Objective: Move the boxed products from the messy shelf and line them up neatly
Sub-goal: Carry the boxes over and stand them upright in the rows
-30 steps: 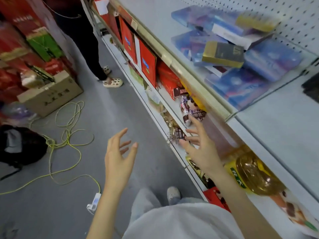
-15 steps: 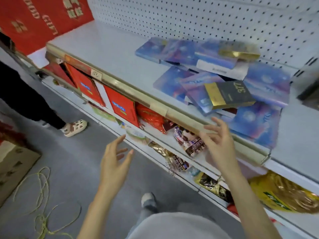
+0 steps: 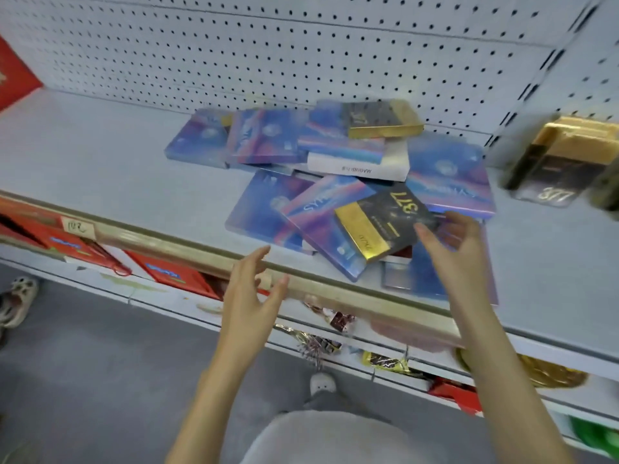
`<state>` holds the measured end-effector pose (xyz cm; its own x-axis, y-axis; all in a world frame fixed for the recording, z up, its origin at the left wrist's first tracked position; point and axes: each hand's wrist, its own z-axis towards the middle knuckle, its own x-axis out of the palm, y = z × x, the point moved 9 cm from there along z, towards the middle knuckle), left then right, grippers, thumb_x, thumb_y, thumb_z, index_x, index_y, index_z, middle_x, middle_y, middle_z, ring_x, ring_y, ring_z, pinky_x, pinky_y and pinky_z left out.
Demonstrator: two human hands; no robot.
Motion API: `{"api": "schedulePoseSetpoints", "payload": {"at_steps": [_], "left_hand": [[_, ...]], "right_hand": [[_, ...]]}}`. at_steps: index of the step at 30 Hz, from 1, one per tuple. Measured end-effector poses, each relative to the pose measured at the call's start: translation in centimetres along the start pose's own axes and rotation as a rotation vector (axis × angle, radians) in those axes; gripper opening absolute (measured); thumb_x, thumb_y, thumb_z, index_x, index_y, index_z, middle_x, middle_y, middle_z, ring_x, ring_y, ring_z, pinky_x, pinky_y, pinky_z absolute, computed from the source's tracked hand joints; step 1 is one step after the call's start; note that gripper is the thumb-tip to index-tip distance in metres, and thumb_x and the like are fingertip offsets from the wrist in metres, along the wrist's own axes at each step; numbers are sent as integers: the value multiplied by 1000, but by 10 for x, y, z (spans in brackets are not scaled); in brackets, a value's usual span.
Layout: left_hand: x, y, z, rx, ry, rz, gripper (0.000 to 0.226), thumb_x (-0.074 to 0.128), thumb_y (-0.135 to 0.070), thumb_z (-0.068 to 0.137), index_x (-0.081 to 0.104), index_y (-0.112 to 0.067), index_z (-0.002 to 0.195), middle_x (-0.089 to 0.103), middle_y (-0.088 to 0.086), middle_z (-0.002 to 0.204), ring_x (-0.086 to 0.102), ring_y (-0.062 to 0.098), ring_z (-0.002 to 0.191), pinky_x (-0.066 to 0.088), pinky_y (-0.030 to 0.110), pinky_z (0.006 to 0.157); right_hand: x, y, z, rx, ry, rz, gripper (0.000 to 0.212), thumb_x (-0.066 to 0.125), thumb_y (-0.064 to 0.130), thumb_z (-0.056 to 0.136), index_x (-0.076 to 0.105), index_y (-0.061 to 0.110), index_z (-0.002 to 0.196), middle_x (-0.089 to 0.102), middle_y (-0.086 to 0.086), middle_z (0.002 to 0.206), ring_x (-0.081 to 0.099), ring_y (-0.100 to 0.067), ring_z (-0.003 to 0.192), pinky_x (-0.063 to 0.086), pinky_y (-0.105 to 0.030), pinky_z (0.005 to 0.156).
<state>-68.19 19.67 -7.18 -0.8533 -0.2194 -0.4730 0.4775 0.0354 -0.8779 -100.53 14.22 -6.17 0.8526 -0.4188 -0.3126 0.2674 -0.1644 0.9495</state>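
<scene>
Both hands are empty, fingers loosely spread. In the head view, the left hand (image 3: 249,296) hovers at lower centre, in front of the gold price rail (image 3: 160,242) that edges the shelf (image 3: 100,155). The right hand (image 3: 457,252) reaches over the rail at centre right. Its fingertips (image 3: 420,229) are at the right edge of a black-and-gold box (image 3: 382,221) marked 377; whether they touch it I cannot tell.

That box lies tilted on top of a jumbled pile of blue-purple boxes (image 3: 268,209) in the middle of the shelf. The boxes overlap at odd angles, with a white-sided box (image 3: 358,169) among them. A second black-and-gold box (image 3: 382,120) sits on the back of the pile, near the pegboard wall (image 3: 268,45). The right forearm covers part of the nearest blue boxes.

At the right edge, blurred, stand more black-and-gold boxes (image 3: 559,162), apart from the pile. Red boxes (image 3: 167,272) and snack packets (image 3: 321,343) fill the lower shelves. Another person's shoe (image 3: 16,296) shows on the grey floor at far left.
</scene>
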Motion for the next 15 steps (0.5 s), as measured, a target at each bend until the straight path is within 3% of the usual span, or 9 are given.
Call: {"api": "schedulePoseSetpoints", "payload": {"at_steps": [4,7,9,11,15], "left_hand": [[8,-5,30,6,-50,-5,42,62,-18,90,49,-32,128,51,-5,124,54,2,109,46,29,94],[13,-1,47,-28,-74,-44,38,61,-25,90,49,-30,125,53,-6,125,54,2,110,49,33,94],[17,3,57,-70,-77,-66,40,61,-34,86,49,-31,124,54,-7,125,56,6,111,49,36,94],[22,3,69,-102,-77,-78,40,64,-31,88,49,-27,125,56,-5,123,59,11,108,49,36,95],[39,-1,92,-152,22,-77,42,62,-21,91,49,-17,130,61,-3,106,60,15,99,45,27,88]], "right_hand": [[17,-6,17,47,83,37,39,75,24,81,52,21,112,61,6,104,59,-9,92,47,-30,89],[27,-18,22,111,177,115,33,75,12,80,60,17,109,68,-3,106,64,-19,94,50,-33,86],[28,-29,20,241,260,326,32,70,3,78,65,10,109,72,-6,101,68,-23,92,55,-37,85],[22,-39,15,397,301,495,34,71,6,68,67,9,102,74,-4,92,69,-19,84,57,-31,81],[-8,-58,6,602,217,677,34,65,8,68,64,9,102,74,-4,85,70,-15,76,58,-23,74]]}}
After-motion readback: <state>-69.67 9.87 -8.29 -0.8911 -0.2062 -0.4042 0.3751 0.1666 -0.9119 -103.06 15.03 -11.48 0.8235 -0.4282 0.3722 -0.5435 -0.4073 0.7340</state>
